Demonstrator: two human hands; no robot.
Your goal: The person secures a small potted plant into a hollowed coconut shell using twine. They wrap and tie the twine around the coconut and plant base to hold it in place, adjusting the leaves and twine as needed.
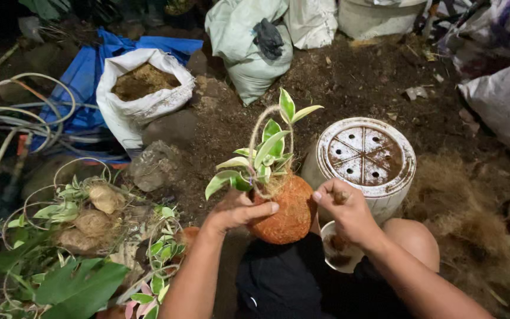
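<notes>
Holding a moss ball (284, 212) with a small variegated plant (264, 156) over the lap, the left hand (237, 211) has its grip closed around the ball's left side, thumb pressed on it. The right hand (346, 210) pinches at its upper right edge, fingers curled tight. An upturned white pot (366, 158) stands just behind, an open sack (143, 88) farther left on the soil.

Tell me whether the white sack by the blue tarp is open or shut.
Open: the white sack has its rim rolled back, with brown fill showing inside.
</notes>
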